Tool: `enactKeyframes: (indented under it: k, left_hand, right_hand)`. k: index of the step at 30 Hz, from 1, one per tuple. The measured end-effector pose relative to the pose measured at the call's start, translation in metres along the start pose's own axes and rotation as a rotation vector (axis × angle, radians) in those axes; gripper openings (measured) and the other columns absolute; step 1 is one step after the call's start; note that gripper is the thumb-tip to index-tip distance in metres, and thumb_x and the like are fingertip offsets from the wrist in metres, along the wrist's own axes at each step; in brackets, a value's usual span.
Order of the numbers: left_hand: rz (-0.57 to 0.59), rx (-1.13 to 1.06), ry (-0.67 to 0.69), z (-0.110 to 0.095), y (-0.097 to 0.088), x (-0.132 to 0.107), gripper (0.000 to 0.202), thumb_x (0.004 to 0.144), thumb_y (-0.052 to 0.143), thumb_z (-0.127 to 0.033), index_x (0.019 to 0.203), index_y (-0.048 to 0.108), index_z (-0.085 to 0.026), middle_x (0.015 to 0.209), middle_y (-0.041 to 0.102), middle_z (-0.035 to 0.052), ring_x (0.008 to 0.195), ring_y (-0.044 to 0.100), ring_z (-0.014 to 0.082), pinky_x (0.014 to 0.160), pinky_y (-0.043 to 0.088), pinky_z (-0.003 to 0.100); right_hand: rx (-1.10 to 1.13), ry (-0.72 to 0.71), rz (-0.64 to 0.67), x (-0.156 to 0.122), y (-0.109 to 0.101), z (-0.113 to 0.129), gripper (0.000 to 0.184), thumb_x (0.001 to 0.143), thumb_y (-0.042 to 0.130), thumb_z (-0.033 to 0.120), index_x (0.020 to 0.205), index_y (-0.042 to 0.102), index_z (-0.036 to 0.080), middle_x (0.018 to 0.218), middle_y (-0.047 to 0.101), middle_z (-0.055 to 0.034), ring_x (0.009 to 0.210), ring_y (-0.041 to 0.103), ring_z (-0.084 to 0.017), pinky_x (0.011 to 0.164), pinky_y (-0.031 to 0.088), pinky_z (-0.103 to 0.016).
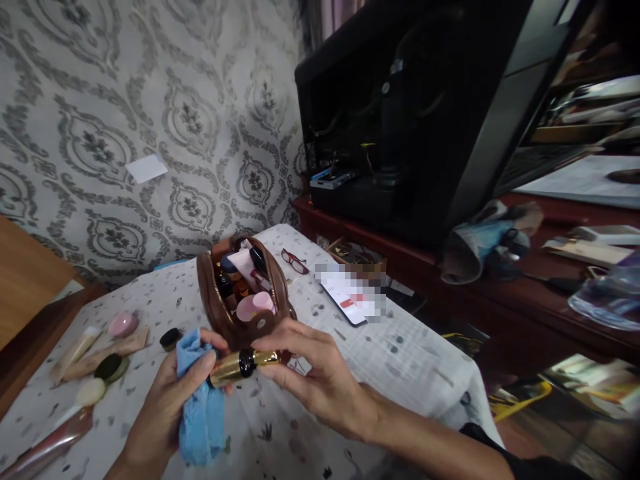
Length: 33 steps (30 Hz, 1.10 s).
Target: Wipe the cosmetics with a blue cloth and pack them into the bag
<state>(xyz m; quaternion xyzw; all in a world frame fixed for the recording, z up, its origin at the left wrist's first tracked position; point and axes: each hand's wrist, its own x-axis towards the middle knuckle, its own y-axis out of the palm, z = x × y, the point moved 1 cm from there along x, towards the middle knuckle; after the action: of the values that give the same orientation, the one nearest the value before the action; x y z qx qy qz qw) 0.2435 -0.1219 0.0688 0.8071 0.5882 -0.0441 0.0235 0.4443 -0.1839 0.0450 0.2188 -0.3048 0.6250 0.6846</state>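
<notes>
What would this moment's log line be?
left hand: holds blue cloth, gold bottle; right hand: grips bottle's gold end; brown bag: open

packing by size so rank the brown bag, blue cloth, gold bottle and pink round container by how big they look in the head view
1. Brown bag
2. Blue cloth
3. Gold bottle
4. Pink round container

Tabletop (pixel 415 373) before me: white cover with small scattered prints, draping over the right edge. Far middle, brown bag (pixel 279 277), standing open. Just right of it, eyeglasses (pixel 294 262); farther right, a phone (pixel 350 300), screen lit, partly blurred out. To my left, a loose cluster: pink round container (pixel 123 324), pale tube (pixel 75 353), beige tube (pixel 120 347), dark green round container (pixel 111 367), cream-coloured disc (pixel 91 392). Near left, shiny pinkish tube (pixel 55 443). Between cluster and bag, small black-topped container (pixel 171 339).
</notes>
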Motion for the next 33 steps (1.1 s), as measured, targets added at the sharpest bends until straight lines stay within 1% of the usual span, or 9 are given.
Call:
enactKeyframes:
  k: [4,7,10,12,17,20,23,29,33]
  left_hand:
    - [0.057,0.219,0.079,-0.006,-0.001,0.003,0.037,0.07,0.078,-0.054,0.086,0.067,-0.022,0.072,0.066,0.0038,0.06,0.063,0.0213,0.053,0.048,0.028]
    - [0.029,0.597,0.422,-0.027,0.0,0.013,0.023,0.081,0.068,-0.047,0.086,0.07,-0.024,0.081,0.07,0.0053,0.07,0.064,0.0221,0.064,0.05,0.03]
    - [0.039,1.017,0.821,-0.05,0.002,0.036,0.02,0.086,0.062,-0.035,0.101,0.072,-0.027,0.099,0.073,0.0063,0.094,0.065,0.0267,0.087,0.049,0.035]
    - [0.089,1.231,0.932,-0.058,0.0,0.056,0.028,0.088,0.056,-0.032,0.111,0.07,-0.026,0.113,0.072,0.0083,0.111,0.061,0.0307,0.099,0.045,0.041]
    - [0.205,1.456,0.893,-0.059,-0.009,0.098,0.037,0.092,0.048,-0.037,0.119,0.067,-0.021,0.124,0.069,0.0124,0.127,0.054,0.0329,0.105,0.044,0.046]
    - [0.31,1.581,0.78,-0.058,-0.012,0.107,0.036,0.094,0.044,-0.039,0.117,0.066,-0.023,0.126,0.068,0.01,0.131,0.053,0.0308,0.102,0.048,0.043]
    - [0.387,1.713,0.661,-0.059,-0.012,0.109,0.031,0.095,0.041,-0.037,0.11,0.066,-0.026,0.121,0.069,0.0083,0.123,0.059,0.0299,0.097,0.052,0.044]
    - [0.433,1.722,0.604,-0.058,-0.011,0.104,0.031,0.093,0.039,-0.032,0.108,0.065,-0.027,0.111,0.071,0.0083,0.104,0.068,0.0292,0.085,0.056,0.043]
    - [0.417,1.706,0.548,-0.058,-0.013,0.1,0.032,0.09,0.038,-0.033,0.108,0.064,-0.027,0.115,0.07,0.0079,0.104,0.068,0.0313,0.081,0.056,0.045]
  right_hand:
    - [0.042,0.094,-0.011,0.001,-0.007,0.0,0.017,0.091,0.067,0.03,0.103,0.072,0.019,0.087,0.069,-0.0041,0.08,0.064,-0.015,0.071,0.052,-0.026]
    - [0.017,0.107,-0.041,0.006,-0.015,0.001,0.017,0.091,0.068,0.031,0.103,0.072,0.019,0.086,0.069,-0.0037,0.077,0.063,-0.014,0.067,0.05,-0.025]
    - [-0.072,0.047,-0.08,0.012,-0.027,0.004,0.017,0.092,0.067,0.03,0.106,0.072,0.021,0.087,0.069,-0.0041,0.075,0.062,-0.014,0.066,0.05,-0.026]
    - [-0.148,-0.003,-0.104,0.018,-0.036,0.005,0.016,0.093,0.065,0.027,0.107,0.072,0.022,0.086,0.07,-0.0042,0.074,0.062,-0.014,0.065,0.05,-0.027]
    - [-0.313,-0.07,-0.175,0.037,-0.06,0.004,0.013,0.092,0.066,0.023,0.103,0.072,0.022,0.082,0.069,-0.0031,0.073,0.061,-0.015,0.066,0.05,-0.029]
    - [-0.363,-0.077,-0.184,0.052,-0.068,-0.002,0.014,0.092,0.066,0.024,0.104,0.072,0.021,0.084,0.068,-0.0031,0.073,0.061,-0.015,0.063,0.049,-0.028]
    - [-0.362,-0.103,-0.168,0.069,-0.07,-0.01,0.015,0.092,0.065,0.022,0.105,0.071,0.018,0.089,0.069,-0.0036,0.077,0.061,-0.014,0.065,0.049,-0.026]
    - [-0.385,-0.118,-0.041,0.11,-0.057,-0.026,0.015,0.093,0.059,0.015,0.103,0.069,0.016,0.095,0.07,-0.0034,0.086,0.063,-0.013,0.075,0.05,-0.025]
    - [-0.473,-0.1,0.137,0.146,-0.035,-0.04,0.019,0.093,0.054,0.009,0.104,0.068,0.014,0.102,0.07,-0.0047,0.094,0.063,-0.014,0.085,0.048,-0.026]
